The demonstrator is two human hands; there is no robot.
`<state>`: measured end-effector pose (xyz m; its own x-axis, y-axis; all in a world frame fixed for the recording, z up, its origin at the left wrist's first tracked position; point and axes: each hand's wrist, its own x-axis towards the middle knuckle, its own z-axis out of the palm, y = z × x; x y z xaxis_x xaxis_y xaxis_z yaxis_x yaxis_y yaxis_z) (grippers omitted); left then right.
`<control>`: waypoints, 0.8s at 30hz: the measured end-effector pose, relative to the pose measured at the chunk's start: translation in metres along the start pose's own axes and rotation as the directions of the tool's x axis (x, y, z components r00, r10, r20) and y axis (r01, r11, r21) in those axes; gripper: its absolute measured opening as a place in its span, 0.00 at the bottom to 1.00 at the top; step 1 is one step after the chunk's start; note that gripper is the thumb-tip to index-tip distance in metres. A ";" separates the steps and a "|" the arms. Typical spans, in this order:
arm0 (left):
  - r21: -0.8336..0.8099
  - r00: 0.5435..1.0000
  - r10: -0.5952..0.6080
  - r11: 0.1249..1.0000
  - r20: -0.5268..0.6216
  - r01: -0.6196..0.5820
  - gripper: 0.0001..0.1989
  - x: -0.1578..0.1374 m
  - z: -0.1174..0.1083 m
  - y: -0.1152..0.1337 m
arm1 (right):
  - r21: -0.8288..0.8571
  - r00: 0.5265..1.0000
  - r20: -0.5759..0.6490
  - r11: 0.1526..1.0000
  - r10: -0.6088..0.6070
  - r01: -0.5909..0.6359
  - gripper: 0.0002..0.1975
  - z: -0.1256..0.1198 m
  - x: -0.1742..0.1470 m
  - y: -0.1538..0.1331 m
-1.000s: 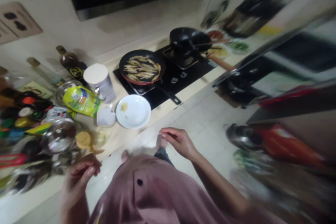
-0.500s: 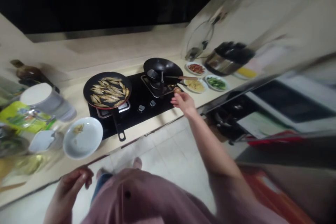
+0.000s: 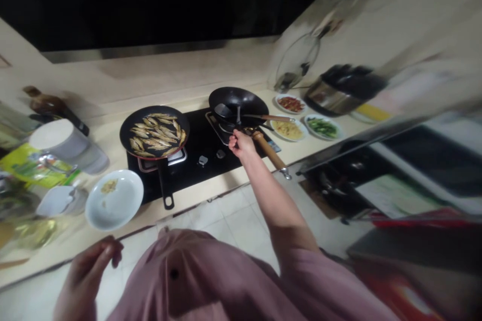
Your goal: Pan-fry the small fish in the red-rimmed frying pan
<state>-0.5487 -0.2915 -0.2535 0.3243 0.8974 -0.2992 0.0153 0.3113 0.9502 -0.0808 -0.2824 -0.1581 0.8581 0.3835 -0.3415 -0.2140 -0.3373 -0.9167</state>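
My right hand (image 3: 241, 144) is at the front of the black wok (image 3: 254, 100), its fingers closed beside a dark upright piece at the rim; what they grip is hidden. A wooden handle (image 3: 269, 151) with a metal end sticks out from the wok side, to the right of that hand. Across the wok lies a spatula (image 3: 224, 110) with a wooden shaft. My left hand (image 3: 96, 263) hangs below the counter edge, loosely curled around nothing. Near it is a white plate (image 3: 126, 210) with a few pale bits. Small browned fish (image 3: 158, 133) fill the frying pan on the left burner.
Bowls of red pieces (image 3: 290, 104), pale shreds (image 3: 288, 129) and chopped greens (image 3: 323, 127) stand right of the wok. Behind them are a glass lid (image 3: 297, 62) and a cooker (image 3: 339, 91). The frying pan's handle (image 3: 165, 188) overhangs the counter edge. Left stands a jug (image 3: 71, 145).
My right hand has moved left along the wok's front, and the wooden handle now shows beside it. My left hand has shifted slightly left. The view has shifted a little.
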 end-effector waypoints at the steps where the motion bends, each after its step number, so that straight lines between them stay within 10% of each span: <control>1: 0.000 1.000 0.006 1.000 0.023 -0.006 0.16 0.001 0.000 -0.001 | -0.007 1.000 -0.011 1.000 -0.021 0.021 0.20 -0.002 -0.004 0.000; 10: -0.148 0.929 -0.126 0.971 0.348 0.187 0.22 0.021 0.013 -0.029 | -0.184 0.938 0.085 0.920 -0.336 0.347 0.29 -0.058 -0.080 0.021; 16: -0.326 0.765 -0.331 0.759 0.553 0.564 0.33 0.043 0.080 -0.053 | -0.406 0.944 0.251 0.862 -0.213 0.302 0.36 -0.075 -0.113 0.006; 24: -0.562 0.707 -0.367 0.433 0.604 0.705 0.25 0.070 0.154 -0.037 | -0.672 0.923 0.382 0.701 0.054 0.238 0.47 -0.013 -0.094 0.005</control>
<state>-0.3809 -0.2881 -0.2963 0.7950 0.3318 -0.5078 -0.2966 0.9429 0.1517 -0.1560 -0.3318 -0.1283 0.6018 0.6642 -0.4434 0.3677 -0.7233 -0.5845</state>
